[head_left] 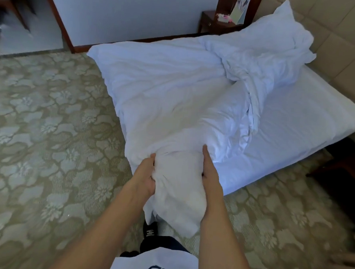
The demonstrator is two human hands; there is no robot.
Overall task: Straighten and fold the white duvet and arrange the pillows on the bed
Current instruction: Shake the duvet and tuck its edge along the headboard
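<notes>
The white duvet lies rumpled across the bed, bunched into a ridge toward the headboard end. Its near corner hangs off the foot of the mattress toward me. My left hand grips the left side of that hanging corner, fingers closed into the cloth. My right hand presses against the corner's right side, fingers extended along the fabric and thumb hidden behind it. A white pillow leans against the headboard at the far end, partly covered by the duvet.
A padded beige headboard runs along the right. A dark wooden nightstand with small items stands at the far end. Patterned carpet covers the floor on the left. Dark furniture stands at the right edge.
</notes>
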